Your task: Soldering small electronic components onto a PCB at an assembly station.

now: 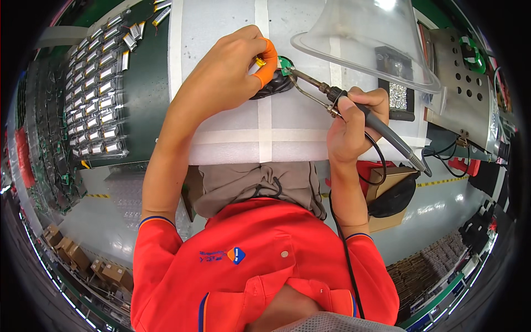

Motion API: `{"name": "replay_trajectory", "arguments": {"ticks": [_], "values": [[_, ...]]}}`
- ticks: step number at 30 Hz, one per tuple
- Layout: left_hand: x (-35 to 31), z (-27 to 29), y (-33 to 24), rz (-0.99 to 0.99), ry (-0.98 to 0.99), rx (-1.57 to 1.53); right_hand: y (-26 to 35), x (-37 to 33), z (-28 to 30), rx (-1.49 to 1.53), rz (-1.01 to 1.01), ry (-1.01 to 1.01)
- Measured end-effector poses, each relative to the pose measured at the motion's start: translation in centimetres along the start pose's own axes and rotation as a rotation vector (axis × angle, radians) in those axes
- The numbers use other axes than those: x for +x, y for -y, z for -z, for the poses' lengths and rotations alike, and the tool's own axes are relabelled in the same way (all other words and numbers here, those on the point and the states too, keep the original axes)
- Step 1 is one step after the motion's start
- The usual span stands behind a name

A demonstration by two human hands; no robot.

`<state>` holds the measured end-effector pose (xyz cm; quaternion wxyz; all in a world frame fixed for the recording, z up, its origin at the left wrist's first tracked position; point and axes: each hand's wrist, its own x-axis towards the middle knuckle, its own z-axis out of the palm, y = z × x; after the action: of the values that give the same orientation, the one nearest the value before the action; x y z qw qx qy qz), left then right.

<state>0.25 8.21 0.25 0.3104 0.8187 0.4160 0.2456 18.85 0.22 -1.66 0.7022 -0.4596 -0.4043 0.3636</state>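
My right hand (pixel 357 124) is closed round the grey handle of a soldering iron (pixel 387 131), with a thin metal feed tube (pixel 312 97) running beside its shaft. The iron's tip meets a small green circuit board (pixel 285 65). Under the board is a black rounded piece (pixel 278 86), partly covered by fingers. My left hand (pixel 235 69) wears orange finger covers and is closed in a pinch next to the board. A small yellow part (pixel 260 62) shows between its fingers; the rest of that part is hidden.
A clear plastic funnel-shaped hood (pixel 368 44) hangs over the right side of the white padded mat (pixel 221 145). Behind my right hand are a tray of metallic shavings (pixel 397 97) and a perforated metal box (pixel 462 83). Rows of small silver batteries (pixel 97 94) lie at left.
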Motion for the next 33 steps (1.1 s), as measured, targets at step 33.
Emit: {"name": "replay_trajectory", "arguments": {"ticks": [33], "values": [[1.3,0.7,-0.2,0.055,0.130,0.030,-0.3,-0.1,0.0,0.020,0.050,0.082]]}}
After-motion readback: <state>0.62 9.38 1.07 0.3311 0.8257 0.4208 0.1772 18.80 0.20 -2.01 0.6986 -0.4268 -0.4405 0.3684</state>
